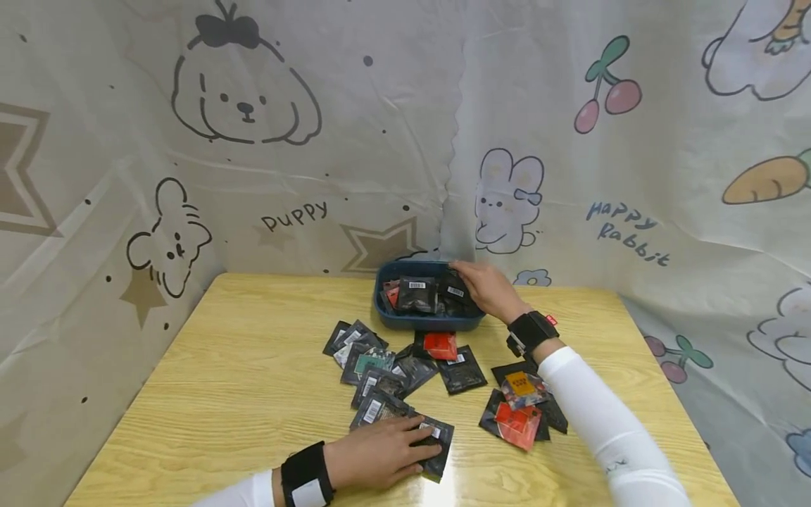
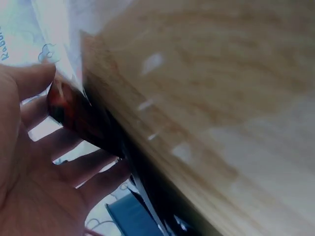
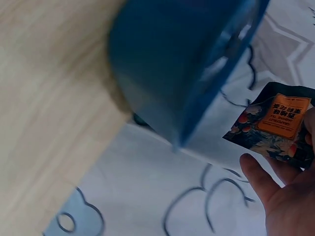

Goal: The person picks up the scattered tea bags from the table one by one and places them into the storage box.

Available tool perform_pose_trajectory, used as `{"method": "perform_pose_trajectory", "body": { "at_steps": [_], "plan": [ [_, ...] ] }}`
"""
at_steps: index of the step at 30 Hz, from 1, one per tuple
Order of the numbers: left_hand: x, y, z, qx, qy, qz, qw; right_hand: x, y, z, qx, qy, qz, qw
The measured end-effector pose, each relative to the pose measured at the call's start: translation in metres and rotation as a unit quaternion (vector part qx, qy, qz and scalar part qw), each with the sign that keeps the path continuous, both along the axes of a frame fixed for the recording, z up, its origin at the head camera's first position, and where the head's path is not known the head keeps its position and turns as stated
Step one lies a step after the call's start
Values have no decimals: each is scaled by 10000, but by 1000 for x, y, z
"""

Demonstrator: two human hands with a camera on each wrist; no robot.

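Near the table's front, my left hand (image 1: 380, 451) rests with spread fingers on a black tea sachet (image 1: 445, 436). In the left wrist view the thumb and fingers lie along a dark, reddish sachet (image 2: 74, 108). My right hand (image 1: 488, 289) is over the right end of a blue bin (image 1: 431, 324) at the back of the table. Between its fingers it holds a dark tea sachet (image 3: 246, 128) with an orange label, clearest in the right wrist view. Inside the bin lie several black sachets (image 1: 417, 296) and a red one at the left end.
A loose row of overlapping black sachets (image 1: 380, 384) runs from left of the bin towards my left hand. Just before the bin are a red-labelled sachet (image 1: 440, 345) and a black one (image 1: 462, 371). Another pile (image 1: 519, 419) lies beside my right forearm. A printed curtain (image 1: 380, 141) hangs behind.
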State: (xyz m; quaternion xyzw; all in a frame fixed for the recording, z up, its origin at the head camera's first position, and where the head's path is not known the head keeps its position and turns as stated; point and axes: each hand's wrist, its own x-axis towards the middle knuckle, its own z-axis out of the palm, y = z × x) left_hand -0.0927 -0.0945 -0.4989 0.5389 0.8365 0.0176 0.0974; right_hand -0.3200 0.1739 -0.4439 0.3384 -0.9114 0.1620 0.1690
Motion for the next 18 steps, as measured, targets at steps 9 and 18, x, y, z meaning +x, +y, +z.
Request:
{"method": "perform_pose_trajectory", "body": {
  "at_steps": [9, 18],
  "plan": [
    [4, 7, 1, 381, 780, 66, 9962, -1, -1, -27, 68, -479, 11, 9988],
    [3, 8, -2, 742, 922, 265, 9926, 13, 0, -37, 658, -1430, -257, 9872]
  ]
}}
